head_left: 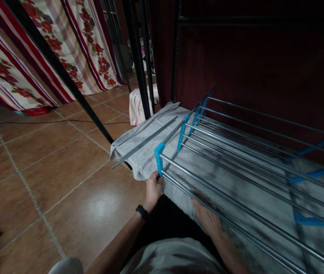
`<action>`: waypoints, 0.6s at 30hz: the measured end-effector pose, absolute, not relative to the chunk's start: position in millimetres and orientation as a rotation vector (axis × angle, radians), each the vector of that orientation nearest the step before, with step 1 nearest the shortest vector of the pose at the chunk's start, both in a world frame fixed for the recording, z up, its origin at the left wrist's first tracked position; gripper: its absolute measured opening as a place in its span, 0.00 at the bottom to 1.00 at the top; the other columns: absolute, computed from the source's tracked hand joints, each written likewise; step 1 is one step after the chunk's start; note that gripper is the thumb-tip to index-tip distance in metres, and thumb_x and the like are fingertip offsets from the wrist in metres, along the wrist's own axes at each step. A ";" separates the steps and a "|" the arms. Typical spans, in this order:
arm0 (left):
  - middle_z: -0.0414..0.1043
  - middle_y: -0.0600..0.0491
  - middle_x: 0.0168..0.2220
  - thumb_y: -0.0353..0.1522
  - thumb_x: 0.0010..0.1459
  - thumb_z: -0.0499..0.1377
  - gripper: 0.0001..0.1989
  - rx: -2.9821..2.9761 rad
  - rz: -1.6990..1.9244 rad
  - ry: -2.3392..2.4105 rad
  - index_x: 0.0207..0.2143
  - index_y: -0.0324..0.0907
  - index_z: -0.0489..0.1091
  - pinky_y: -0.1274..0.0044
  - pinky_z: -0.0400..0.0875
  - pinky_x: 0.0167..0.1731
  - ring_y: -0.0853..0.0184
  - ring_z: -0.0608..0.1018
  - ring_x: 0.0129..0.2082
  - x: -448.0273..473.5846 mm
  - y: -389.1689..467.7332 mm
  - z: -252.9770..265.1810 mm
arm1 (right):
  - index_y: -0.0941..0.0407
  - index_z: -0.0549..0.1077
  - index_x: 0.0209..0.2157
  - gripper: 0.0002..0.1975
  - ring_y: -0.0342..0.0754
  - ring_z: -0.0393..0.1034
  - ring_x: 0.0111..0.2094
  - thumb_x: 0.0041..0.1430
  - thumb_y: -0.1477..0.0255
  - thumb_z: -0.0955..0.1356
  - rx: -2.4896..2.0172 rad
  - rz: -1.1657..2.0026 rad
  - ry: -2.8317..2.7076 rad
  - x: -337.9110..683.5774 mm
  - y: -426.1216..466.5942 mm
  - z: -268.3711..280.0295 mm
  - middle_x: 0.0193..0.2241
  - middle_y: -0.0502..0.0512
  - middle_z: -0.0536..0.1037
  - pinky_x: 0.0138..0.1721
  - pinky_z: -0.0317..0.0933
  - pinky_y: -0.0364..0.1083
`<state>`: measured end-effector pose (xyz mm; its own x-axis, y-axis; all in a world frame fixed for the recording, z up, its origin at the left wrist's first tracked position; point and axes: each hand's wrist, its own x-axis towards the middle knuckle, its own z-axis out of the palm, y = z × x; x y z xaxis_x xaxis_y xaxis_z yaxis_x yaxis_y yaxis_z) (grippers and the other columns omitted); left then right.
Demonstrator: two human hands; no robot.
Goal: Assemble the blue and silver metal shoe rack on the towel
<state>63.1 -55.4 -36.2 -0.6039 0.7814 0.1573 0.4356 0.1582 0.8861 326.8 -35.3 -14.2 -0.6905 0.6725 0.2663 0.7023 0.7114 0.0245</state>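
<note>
A rack of metal rods joined by blue plastic brackets lies across a grey towel-like cloth. My left hand, with a dark band at the wrist, is closed at the lower end of the nearest blue bracket, where a rod enters it. Further right, my right hand grips the lowest front rod; the rods partly cover its fingers. Beyond my left hand, a loose metal rod rests on the cloth, one end sticking out past its edge.
Black metal posts rise at the bed-like surface's far corner, and a slanting black bar crosses on the left. Behind stand a dark red panel and a floral curtain. A cable runs over the tiled floor.
</note>
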 end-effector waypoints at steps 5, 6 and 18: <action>0.79 0.46 0.43 0.24 0.55 0.56 0.14 1.149 1.458 2.097 0.42 0.40 0.77 0.65 0.73 0.48 0.57 0.79 0.44 67.9 -56.0 -36.3 | 0.52 0.79 0.48 0.16 0.48 0.79 0.38 0.70 0.74 0.60 -1.116 -0.184 -2.684 331.2 -36.6 -20.2 0.42 0.55 0.83 0.41 0.68 0.44; 0.79 0.46 0.43 0.24 0.55 0.57 0.14 1.146 1.465 2.101 0.42 0.40 0.77 0.65 0.73 0.49 0.57 0.79 0.44 68.9 -56.2 -35.9 | 0.52 0.79 0.49 0.17 0.48 0.79 0.38 0.71 0.74 0.60 -1.123 -0.172 -2.681 331.6 -36.6 -21.1 0.42 0.54 0.83 0.40 0.69 0.44; 0.79 0.44 0.44 0.25 0.57 0.56 0.13 1.164 1.464 2.098 0.42 0.39 0.76 0.63 0.72 0.51 0.56 0.79 0.45 72.9 -56.1 -35.8 | 0.53 0.78 0.47 0.15 0.46 0.79 0.37 0.72 0.73 0.60 -1.093 -0.122 -2.660 335.2 -32.5 -24.6 0.41 0.52 0.83 0.40 0.67 0.43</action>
<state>72.9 -56.1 -35.8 -0.6120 0.7708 0.1773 0.4323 0.1382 0.8911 335.2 -32.5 -24.6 -0.6821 0.6785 0.2727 0.7007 0.7131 -0.0217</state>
